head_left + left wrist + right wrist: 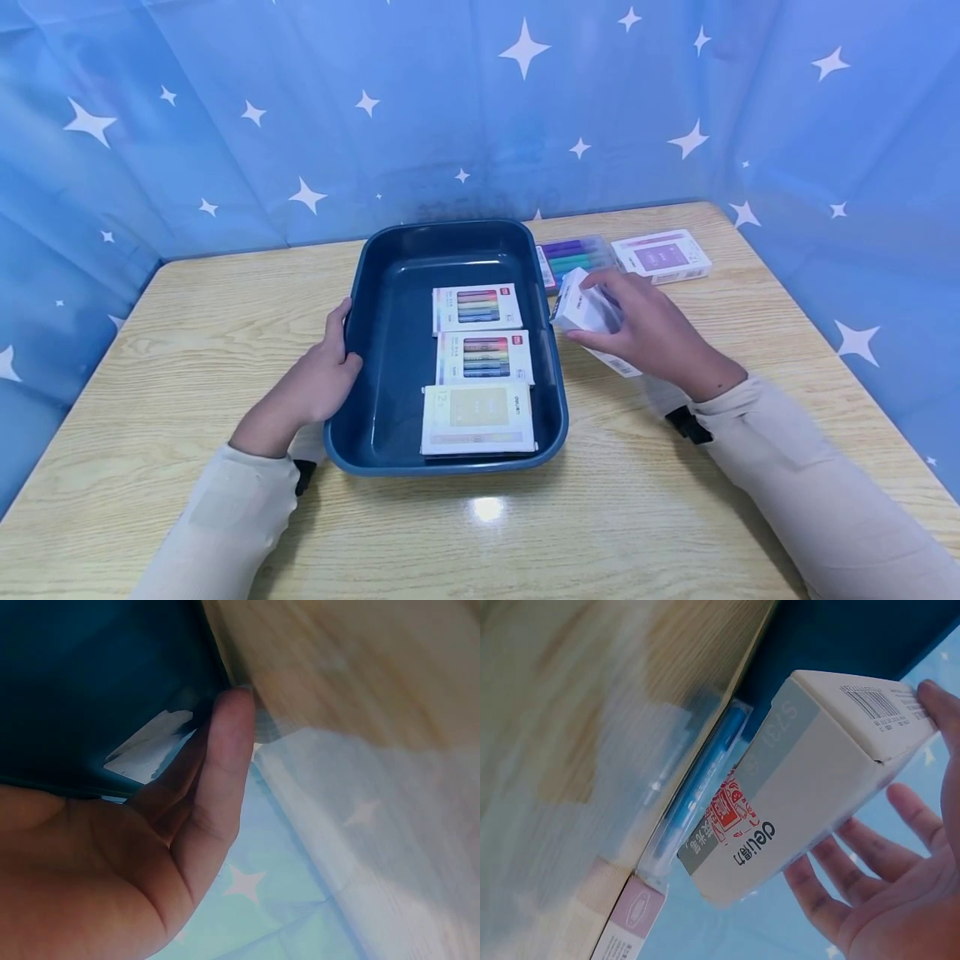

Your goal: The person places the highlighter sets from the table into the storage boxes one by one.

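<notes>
My left hand [322,375] holds the left side of a dark blue plastic bin [450,471], thumb at the rim and fingers along the outer wall, as the left wrist view shows. Inside the bin's right half lie two white boxes with windows of coloured sticks, a rear one [442,310] and a middle one [447,358], and a yellow-labelled white box [480,417] in front. By the bin's right rim, my right hand [645,329] grips a white Deli box [772,795] between thumb and fingers. That box is tilted, its middle partly covered by the hand in the head view.
Behind the right hand, a clear pack of coloured markers [573,254] lies beside the bin's right wall. To its right is a white box with a purple label [660,254]. All stand on a wooden table [225,333], with a blue star-patterned curtain [420,117] around it.
</notes>
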`<state>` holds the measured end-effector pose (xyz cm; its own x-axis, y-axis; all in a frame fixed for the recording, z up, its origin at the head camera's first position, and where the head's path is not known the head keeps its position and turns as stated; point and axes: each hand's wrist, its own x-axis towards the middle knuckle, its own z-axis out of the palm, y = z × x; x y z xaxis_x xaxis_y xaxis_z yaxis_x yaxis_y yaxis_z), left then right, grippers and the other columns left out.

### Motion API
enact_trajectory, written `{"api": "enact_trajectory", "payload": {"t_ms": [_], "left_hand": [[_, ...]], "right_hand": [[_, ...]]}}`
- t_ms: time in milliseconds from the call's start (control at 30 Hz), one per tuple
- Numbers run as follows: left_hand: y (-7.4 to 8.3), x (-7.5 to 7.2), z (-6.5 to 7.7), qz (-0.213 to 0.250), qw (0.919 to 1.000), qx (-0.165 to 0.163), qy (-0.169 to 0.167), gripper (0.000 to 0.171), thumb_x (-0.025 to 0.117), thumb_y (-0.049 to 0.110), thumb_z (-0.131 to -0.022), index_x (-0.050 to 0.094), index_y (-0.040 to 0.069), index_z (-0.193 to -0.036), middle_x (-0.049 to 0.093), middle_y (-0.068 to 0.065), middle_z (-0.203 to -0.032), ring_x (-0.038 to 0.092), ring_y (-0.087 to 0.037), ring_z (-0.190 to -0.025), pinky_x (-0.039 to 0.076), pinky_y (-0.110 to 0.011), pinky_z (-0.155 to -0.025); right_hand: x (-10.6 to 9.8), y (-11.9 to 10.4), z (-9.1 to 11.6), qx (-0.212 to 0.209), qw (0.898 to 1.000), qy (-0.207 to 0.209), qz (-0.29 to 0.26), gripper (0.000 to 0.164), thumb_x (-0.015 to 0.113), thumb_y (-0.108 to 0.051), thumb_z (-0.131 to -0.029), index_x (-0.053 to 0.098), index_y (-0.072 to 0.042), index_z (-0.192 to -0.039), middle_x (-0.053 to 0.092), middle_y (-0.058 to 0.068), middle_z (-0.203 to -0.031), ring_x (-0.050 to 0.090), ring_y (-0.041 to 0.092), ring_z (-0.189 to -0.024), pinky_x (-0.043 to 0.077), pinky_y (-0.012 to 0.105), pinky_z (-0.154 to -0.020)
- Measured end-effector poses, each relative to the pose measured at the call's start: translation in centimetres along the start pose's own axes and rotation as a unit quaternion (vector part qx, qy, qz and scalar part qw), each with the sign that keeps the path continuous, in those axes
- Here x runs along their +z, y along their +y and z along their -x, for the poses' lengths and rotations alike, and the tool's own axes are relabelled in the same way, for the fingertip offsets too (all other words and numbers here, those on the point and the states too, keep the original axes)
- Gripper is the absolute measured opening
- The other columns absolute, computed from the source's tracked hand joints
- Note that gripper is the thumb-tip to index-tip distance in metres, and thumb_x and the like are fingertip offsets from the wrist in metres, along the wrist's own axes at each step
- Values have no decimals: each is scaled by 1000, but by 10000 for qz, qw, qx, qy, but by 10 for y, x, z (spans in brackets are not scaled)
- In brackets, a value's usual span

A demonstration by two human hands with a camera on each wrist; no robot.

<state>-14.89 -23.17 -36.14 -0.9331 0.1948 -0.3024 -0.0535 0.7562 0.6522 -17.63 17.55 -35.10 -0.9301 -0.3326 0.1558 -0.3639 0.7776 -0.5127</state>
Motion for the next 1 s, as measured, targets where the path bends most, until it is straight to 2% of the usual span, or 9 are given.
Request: {"api": "enact_trajectory", "payload": {"t_ms": [400, 533, 767, 1000], "left_hand": [[0, 0, 0, 22, 10000, 2, -10, 73, 26, 16, -104, -23, 24, -157, 35, -37, -150, 69, -42, -104, 61, -51, -74], [0, 0, 0, 22, 10000, -2, -5, 72, 25, 16, -104, -23, 24, -157, 36, -38, -150, 69, -42, -103, 61, -51, -73], [0, 1, -1, 18, 10000, 2, 2, 73, 26, 16, -104, -23, 24, -157, 35, -38, -150, 69, -43, -104, 61, -51, -73], [0, 1, -1, 30, 10000, 12, 9, 73, 26, 16, -104, -23, 24, -157, 35, -38, -150, 69, -41, -103, 61, -51, -74]], "right_hand": [[4, -6, 0, -201, 9998, -72, 36, 61, 83, -36, -82, 53, -13, -130, 56, 15, -134, 53, 30, -110, 49, 50, -91], [5, -7, 0, -148, 9998, -157, -33, 61, 81, -37, -83, 53, -14, -131, 53, 15, -139, 52, 30, -114, 49, 52, -95], [8, -5, -1, -4, 9988, -434, -223, 63, 79, -42, -84, 53, -14, -135, 54, 13, -138, 54, 29, -113, 49, 48, -94], [9, -5, -1, -28, 9980, -530, -338, 67, 77, -46, -85, 54, -15, -139, 53, 13, -142, 53, 30, -121, 47, 53, -101]]}}
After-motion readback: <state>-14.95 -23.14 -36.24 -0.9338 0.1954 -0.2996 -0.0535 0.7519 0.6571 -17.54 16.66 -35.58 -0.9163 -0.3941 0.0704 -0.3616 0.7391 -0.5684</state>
